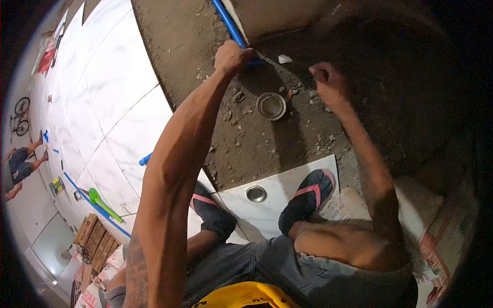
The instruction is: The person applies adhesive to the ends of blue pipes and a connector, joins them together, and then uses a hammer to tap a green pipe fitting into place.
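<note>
My left hand (pixel 233 55) is closed around the end of a blue pipe (pixel 229 23), which runs up along the edge of a pale board. Above the dirt to the right, my right hand (pixel 328 82) has its fingers curled; what they hold, if anything, is too small to make out. Between and below my hands, a round open tin (pixel 271 106) rests on the dirt. A small white chip (pixel 285 59) lies between the two hands. A round metal ring or lid (pixel 256 193) is on the white tile between my feet.
White tiles (pixel 113 108) cover the floor at left, with a green tool (pixel 97 197), a long blue pipe (pixel 110 211) and a wooden crate (pixel 93 241). Another person (pixel 21 164) is at the far left near a bicycle (pixel 20 115). Printed sacks (pixel 349 205) lie at right.
</note>
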Demonstrator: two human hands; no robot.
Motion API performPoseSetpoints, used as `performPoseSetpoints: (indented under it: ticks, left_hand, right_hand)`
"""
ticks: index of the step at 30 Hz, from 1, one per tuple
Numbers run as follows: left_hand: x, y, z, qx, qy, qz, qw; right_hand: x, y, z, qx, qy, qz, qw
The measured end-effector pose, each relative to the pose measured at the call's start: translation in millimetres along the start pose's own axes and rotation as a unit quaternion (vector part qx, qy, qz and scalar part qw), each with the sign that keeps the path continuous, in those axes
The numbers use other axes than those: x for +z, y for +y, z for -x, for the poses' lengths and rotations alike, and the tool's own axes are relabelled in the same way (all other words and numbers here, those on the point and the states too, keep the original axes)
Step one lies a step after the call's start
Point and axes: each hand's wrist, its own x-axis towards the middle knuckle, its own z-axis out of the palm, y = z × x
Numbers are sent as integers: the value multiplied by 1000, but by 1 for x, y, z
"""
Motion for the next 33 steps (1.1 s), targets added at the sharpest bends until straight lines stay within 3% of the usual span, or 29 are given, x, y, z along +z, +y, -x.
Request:
performPoseSetpoints:
  ticks: [2,5,7,9,12,15,18,24,30,33]
  left_hand:
    - [5,-21,-13,111,7,-8,994]
    - [-1,-27,-11,16,-23,107,994]
    - [-35,3,30,-124,-54,204,970]
    - [-49,7,44,-104,-79,230,964]
    - [-57,1,51,-57,-85,305,947]
    - [-57,0,55,-45,-61,356,931]
    - [-63,10,61,-80,-67,394,913]
    - [-63,13,62,-75,-56,392,915]
    - [-64,7,61,-70,-61,399,912]
    - [-66,6,63,-73,-59,396,914]
  right_hand:
    - [5,-1,-9,-8,4,17,1000]
    - [17,-2,-14,-72,30,-1,997]
    - [26,-3,-15,-118,51,-16,992]
    - [38,-1,-17,-148,63,-19,987]
    - [53,6,-23,-283,133,-82,946]
    - [51,-12,-14,-221,122,-109,962]
    - [53,-10,-17,-310,180,-58,932]
    - [45,-20,-10,-298,133,-67,943]
    - [42,-15,-33,-453,96,-83,882]
    - [35,-18,-51,-442,16,-86,893]
